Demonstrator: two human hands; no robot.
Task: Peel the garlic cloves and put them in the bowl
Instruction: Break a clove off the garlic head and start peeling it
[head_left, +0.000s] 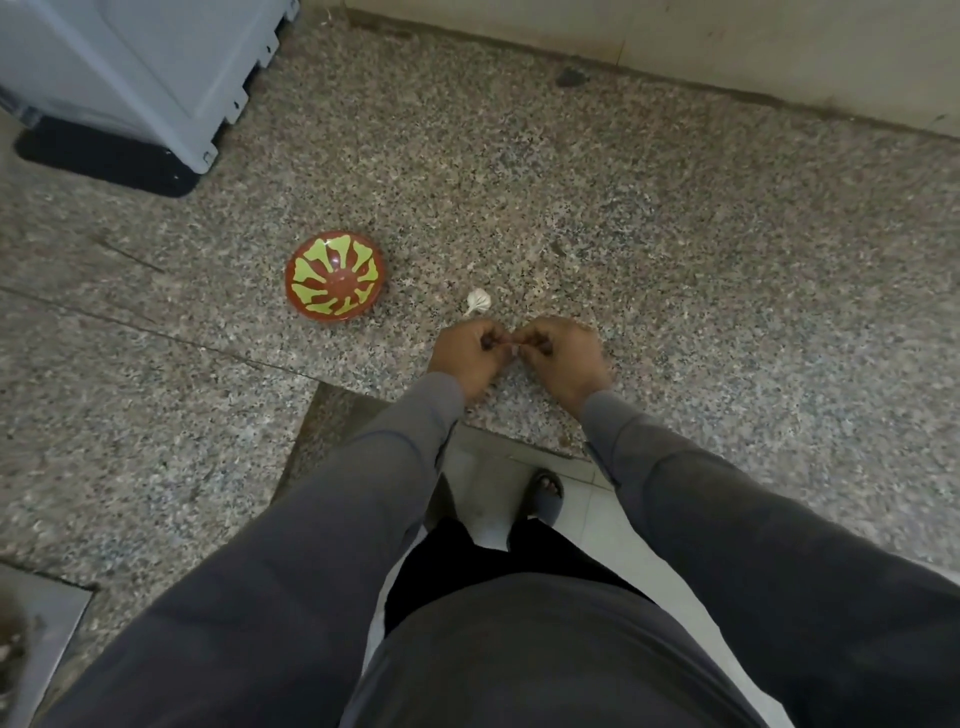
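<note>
Both hands meet low over the speckled counter (675, 260), the left hand (467, 353) and the right hand (563, 356) curled knuckle to knuckle, their fingers (524, 349) pinching a small pale garlic clove (514, 351) between them; it is nearly hidden, so how much skin is left cannot be told. The garlic bulb (478, 302) lies on the counter just beyond the hands, toward twelve o'clock, and the red and green bowl (335, 275) sits apart at about ten o'clock from them, apparently with nothing in it. The step in hand looks like stripping the skin off this one clove. To do it well, one hand should likely hold the clove steady by its root end while the other catches the papery edge with a nail and pulls along its length, turning the clove between pulls instead of squeezing, since a bare clove gets slippery. Working low over the counter should keep a dropped clove from rolling off the near edge.
</note>
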